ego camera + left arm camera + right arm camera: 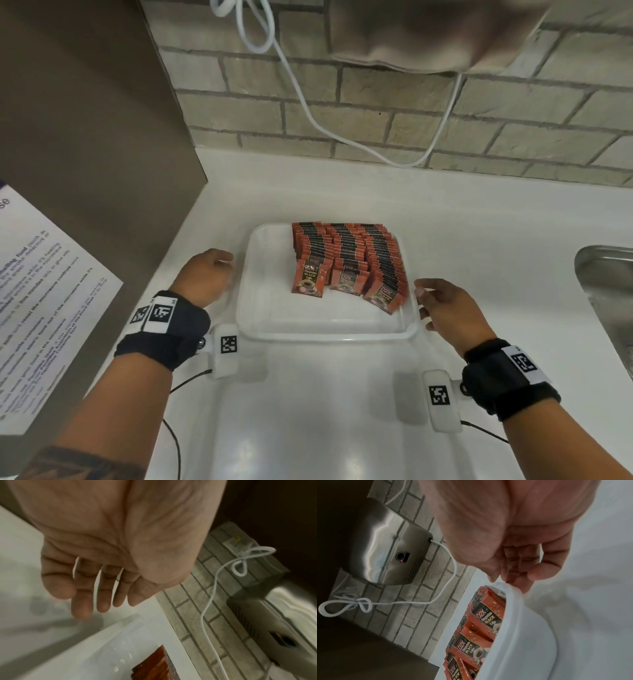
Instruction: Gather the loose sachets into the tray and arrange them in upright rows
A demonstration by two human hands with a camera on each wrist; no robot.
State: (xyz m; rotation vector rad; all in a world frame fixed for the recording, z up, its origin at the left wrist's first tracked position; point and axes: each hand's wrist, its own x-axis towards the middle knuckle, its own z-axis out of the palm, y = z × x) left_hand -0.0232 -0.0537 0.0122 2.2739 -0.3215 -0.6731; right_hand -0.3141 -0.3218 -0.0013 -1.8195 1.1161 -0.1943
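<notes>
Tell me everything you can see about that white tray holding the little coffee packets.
The tray is shallow, rectangular, round-cornered, of translucent white plastic by its look, with a raised rim. It sits flat on the white counter near the brick wall. Red and black sachets fill its far right part in three leaning rows; its left and near parts are bare. The left hand and right hand flank its sides, the right fingertips at the rim.

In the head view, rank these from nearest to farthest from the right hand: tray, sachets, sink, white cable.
From the right hand:
1. Tray, right rim at the fingertips.
2. Sachets, inside the tray, leftward.
3. Sink, right edge.
4. White cable, on the brick wall.
</notes>
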